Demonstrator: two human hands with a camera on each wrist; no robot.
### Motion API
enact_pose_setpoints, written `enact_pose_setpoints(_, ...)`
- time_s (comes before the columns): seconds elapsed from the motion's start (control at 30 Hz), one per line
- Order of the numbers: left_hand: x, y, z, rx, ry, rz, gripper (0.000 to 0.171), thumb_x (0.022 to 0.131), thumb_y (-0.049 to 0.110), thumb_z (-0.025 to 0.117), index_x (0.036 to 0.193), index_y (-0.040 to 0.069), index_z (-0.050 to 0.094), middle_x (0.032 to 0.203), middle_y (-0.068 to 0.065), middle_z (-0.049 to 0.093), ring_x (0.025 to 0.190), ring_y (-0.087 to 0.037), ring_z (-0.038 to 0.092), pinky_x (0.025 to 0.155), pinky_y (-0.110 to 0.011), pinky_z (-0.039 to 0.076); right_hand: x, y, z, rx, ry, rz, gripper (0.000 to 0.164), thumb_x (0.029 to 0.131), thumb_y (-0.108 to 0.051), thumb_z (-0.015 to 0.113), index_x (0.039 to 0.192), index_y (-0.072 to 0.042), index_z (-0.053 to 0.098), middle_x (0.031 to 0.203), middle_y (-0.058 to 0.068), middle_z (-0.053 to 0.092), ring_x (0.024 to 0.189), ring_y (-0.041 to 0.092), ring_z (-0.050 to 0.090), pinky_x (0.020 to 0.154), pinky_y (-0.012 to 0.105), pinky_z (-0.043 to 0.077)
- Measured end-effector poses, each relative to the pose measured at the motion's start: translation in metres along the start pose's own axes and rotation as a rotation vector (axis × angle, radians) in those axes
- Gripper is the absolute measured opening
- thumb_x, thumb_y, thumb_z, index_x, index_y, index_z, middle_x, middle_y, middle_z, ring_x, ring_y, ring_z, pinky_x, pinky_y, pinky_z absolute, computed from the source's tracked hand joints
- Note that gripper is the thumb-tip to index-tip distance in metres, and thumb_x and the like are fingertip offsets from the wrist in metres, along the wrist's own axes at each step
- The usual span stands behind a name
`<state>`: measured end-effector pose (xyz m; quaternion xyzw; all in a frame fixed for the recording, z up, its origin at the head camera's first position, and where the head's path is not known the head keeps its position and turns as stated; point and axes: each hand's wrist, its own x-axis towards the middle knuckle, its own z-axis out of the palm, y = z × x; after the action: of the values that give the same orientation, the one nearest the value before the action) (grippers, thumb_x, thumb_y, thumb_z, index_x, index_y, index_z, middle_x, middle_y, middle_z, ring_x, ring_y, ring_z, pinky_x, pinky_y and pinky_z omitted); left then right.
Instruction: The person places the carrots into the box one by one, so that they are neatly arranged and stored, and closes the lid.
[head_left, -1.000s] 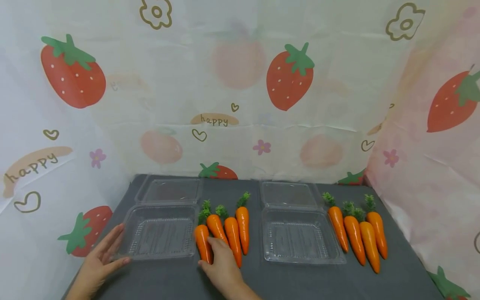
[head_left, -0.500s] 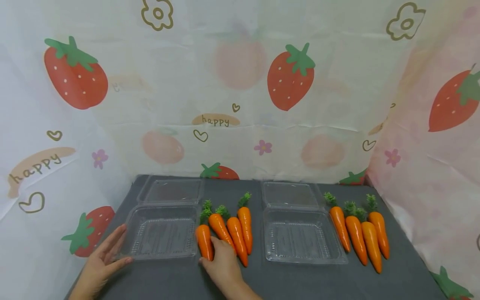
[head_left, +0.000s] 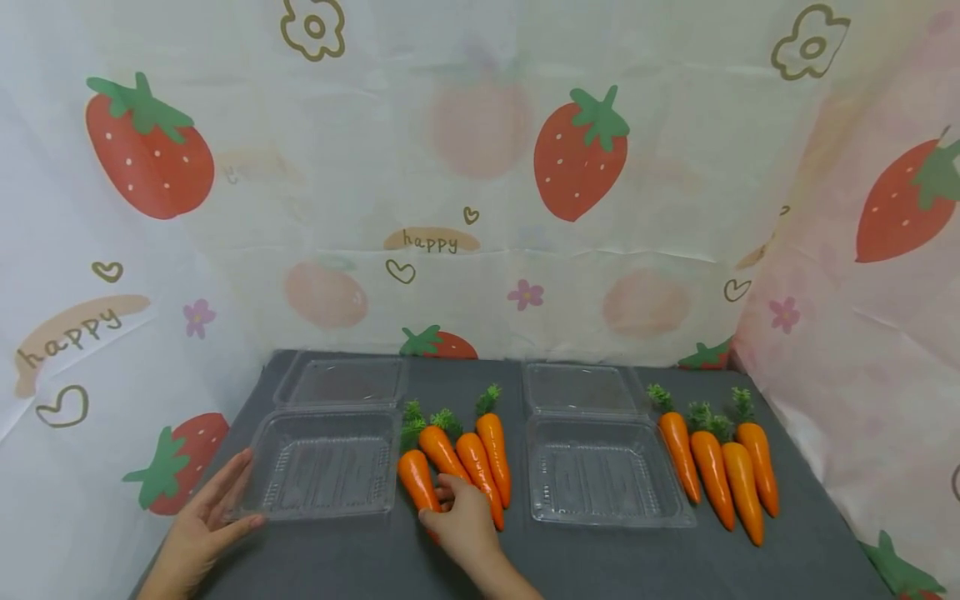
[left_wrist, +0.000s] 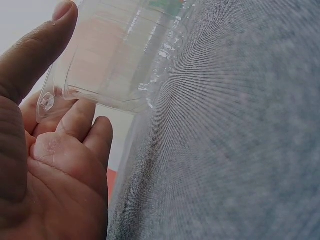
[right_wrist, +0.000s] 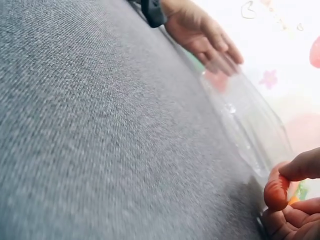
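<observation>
My left hand [head_left: 198, 529] is at the front left corner of a clear plastic clamshell container [head_left: 326, 471], which lies with its lid folded back. In the left wrist view the thumb and straight fingers of the left hand [left_wrist: 62, 160] spread around the corner of the container [left_wrist: 105, 55]. An orange carrot [head_left: 417, 479] with a green top lies just right of that container. My right hand [head_left: 468, 525] pinches this carrot by its lower end, between thumb and fingers. The right wrist view shows the tip of the carrot [right_wrist: 276, 192] poking out of the grip.
Several more carrots [head_left: 491, 454] lie beside the held one. A second container [head_left: 607, 479] with its lid back stands to their right, and several carrots [head_left: 738, 483] lie beyond it. Printed cloth [head_left: 480, 183] walls the grey table [head_left: 315, 567] at back and sides.
My right hand has shifted slightly right, and the carrot in it has swung its lower end right, tilting more. The neighbouring carrots have moved a little to the right. The left hand stays put.
</observation>
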<state>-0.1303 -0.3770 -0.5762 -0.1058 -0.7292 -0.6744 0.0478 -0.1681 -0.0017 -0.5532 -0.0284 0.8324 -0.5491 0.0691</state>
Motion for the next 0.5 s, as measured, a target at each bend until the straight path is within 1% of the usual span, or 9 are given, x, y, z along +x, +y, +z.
enact_pose_setpoints(0.1, 0.0, 0.0, 0.0, 0.025, 0.019, -0.028, 0.091, 0.09, -0.014, 0.068, 0.164, 0.008, 0.021, 0.171, -0.001, 0.024, 0.142, 0.014, 0.034, 0.097, -0.015, 0.051, -0.002, 0.001, -0.007, 0.027, 0.002, -0.011, 0.058, 0.078, -0.008, 0.086, 0.131, 0.005, 0.066, 0.103, 0.004, 0.073, 0.082, 0.013, 0.063, 0.069, 0.029, 0.057)
enact_pose_setpoints(0.2, -0.001, -0.001, 0.0, 0.042, 0.029, -0.046, 0.09, 0.091, -0.012, 0.069, 0.164, 0.009, 0.022, 0.169, 0.003, 0.027, 0.14, 0.016, 0.035, 0.096, -0.013, 0.051, -0.005, 0.003, -0.013, 0.05, 0.011, -0.051, 0.056, 0.078, -0.007, 0.085, 0.129, 0.006, 0.067, 0.103, 0.006, 0.073, 0.082, 0.014, 0.064, 0.07, 0.028, 0.056)
enact_pose_setpoints(0.23, -0.001, -0.001, -0.001, 0.051, 0.025, -0.05, 0.09, 0.091, -0.011, 0.069, 0.165, 0.009, 0.021, 0.17, 0.002, 0.026, 0.14, 0.016, 0.035, 0.096, -0.013, 0.051, -0.005, 0.003, -0.015, 0.059, 0.012, -0.061, 0.055, 0.078, -0.007, 0.085, 0.128, 0.006, 0.067, 0.103, 0.006, 0.073, 0.082, 0.014, 0.064, 0.07, 0.028, 0.056)
enact_pose_setpoints(0.43, 0.0, -0.001, -0.001, 0.053, 0.025, -0.048, 0.09, 0.092, -0.011, 0.068, 0.165, 0.009, 0.021, 0.17, 0.001, 0.025, 0.14, 0.016, 0.034, 0.096, -0.013, 0.051, -0.006, 0.0, -0.024, 0.084, -0.003, -0.099, 0.05, 0.081, -0.009, 0.085, 0.127, 0.001, 0.068, 0.105, 0.005, 0.073, 0.087, 0.015, 0.065, 0.072, 0.025, 0.056)
enact_pose_setpoints(0.5, 0.0, -0.001, 0.0, 0.044, 0.023, -0.041, 0.089, 0.092, -0.012, 0.068, 0.165, 0.009, 0.021, 0.169, 0.004, 0.027, 0.14, 0.016, 0.035, 0.096, -0.013, 0.051, -0.005, -0.002, -0.026, 0.097, -0.014, -0.114, 0.049, 0.082, -0.01, 0.085, 0.128, -0.001, 0.069, 0.107, 0.005, 0.074, 0.089, 0.015, 0.066, 0.073, 0.025, 0.056)
